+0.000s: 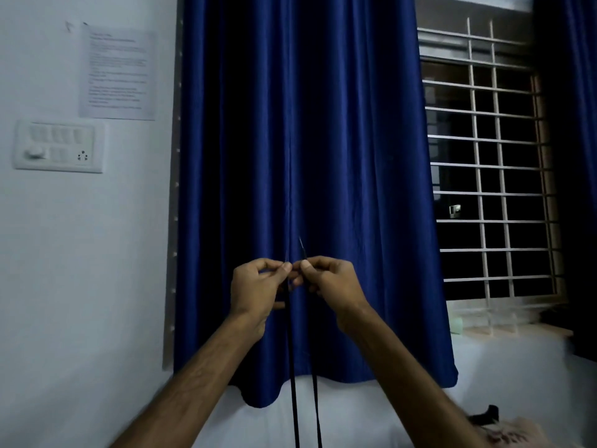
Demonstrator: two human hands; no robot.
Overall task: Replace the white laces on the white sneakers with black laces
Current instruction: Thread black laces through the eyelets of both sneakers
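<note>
Both hands are raised in front of a blue curtain, side by side and nearly touching. My left hand (258, 286) pinches one end of a black lace (294, 399) between thumb and fingers. My right hand (329, 282) pinches the other end, whose thin tip sticks up above the fingers. The two black strands hang straight down between my forearms and leave the view at the bottom edge. No sneaker is in view.
A blue curtain (300, 176) hangs straight ahead, and a barred window (484, 176) with a sill is to the right. On the left wall are a switch panel (58, 147) and a printed sheet (116, 72). A white surface (371, 412) lies below, with a pale furry item (517, 431) at bottom right.
</note>
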